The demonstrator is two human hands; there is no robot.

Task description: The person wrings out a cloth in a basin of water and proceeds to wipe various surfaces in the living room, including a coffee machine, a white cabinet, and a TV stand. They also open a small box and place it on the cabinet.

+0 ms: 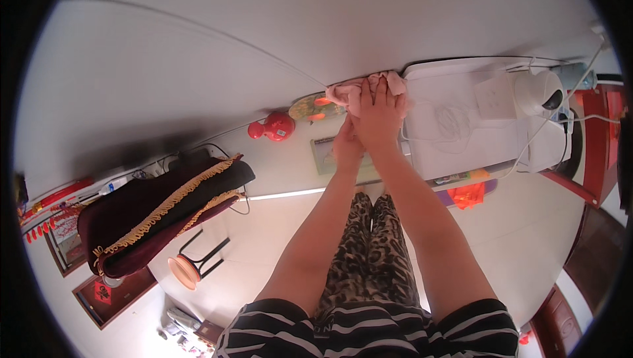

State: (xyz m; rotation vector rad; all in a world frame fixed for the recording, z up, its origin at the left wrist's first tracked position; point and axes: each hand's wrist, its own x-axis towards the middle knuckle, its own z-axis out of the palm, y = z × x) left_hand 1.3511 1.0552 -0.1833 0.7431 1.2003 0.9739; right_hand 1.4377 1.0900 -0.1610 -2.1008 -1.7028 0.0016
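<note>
My right hand (380, 116) presses on a crumpled pink cloth (346, 93) at the back edge of a pale shelf or cabinet top (277, 170), against the wall. My left hand (348, 144) is close beside the right one, just below the cloth; its fingers are partly hidden, and whether they touch the cloth is unclear. To the left of the cloth lies an oval plate or tray with an orange fish pattern (302, 109). A red gourd-shaped ornament (277, 126) lies left of that. A flat, green-edged rectangular item (322, 160) is partly hidden beneath my left hand.
A white appliance top (430, 150) adjoins on the right, bearing a coiled white cable (452, 125), a white box (494, 98) and a white camera (539, 92). A fringed dark red cloth (148, 224) covers something at left. A stool (184, 273) stands on the floor behind.
</note>
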